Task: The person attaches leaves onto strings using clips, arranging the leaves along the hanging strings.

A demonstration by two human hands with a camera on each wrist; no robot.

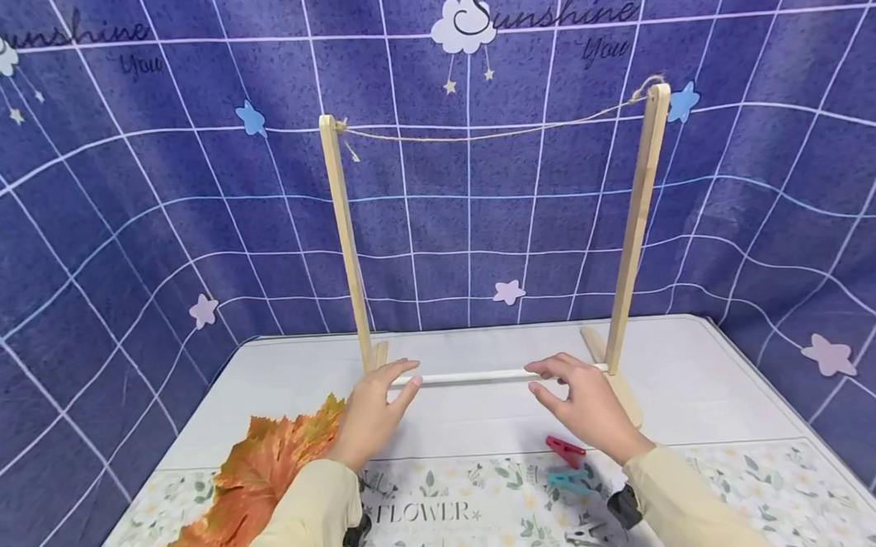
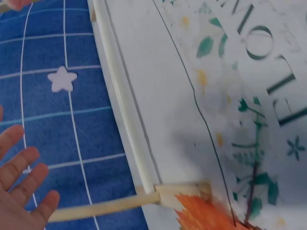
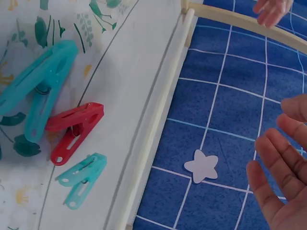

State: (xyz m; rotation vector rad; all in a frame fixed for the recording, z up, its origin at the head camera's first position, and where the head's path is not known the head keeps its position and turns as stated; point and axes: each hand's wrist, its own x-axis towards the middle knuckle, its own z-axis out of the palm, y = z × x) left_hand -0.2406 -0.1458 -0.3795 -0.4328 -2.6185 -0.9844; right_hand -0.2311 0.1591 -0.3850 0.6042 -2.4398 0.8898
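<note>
A wooden frame stands at the back of the table, with a left post [image 1: 347,245], a right post [image 1: 638,222] and a thin twine [image 1: 468,138] sagging between their tops. A white rod [image 1: 473,376] joins the posts low down. My left hand [image 1: 374,409] hovers by the rod's left end, fingers relaxed and thumb apart, holding nothing. Near the right end is my right hand [image 1: 586,402], its fingers loosely bent with nothing between them. In the right wrist view, that hand's fingers [image 3: 283,163] are spread loosely. Whether either hand touches the frame, I cannot tell.
Orange artificial maple leaves [image 1: 249,490] lie beside my left forearm. A red clothespin [image 1: 564,449] and a teal clothespin [image 1: 570,481] lie left of my right wrist. A flower-printed cloth [image 1: 437,538] covers the table's front. A blue grid curtain [image 1: 473,238] hangs behind.
</note>
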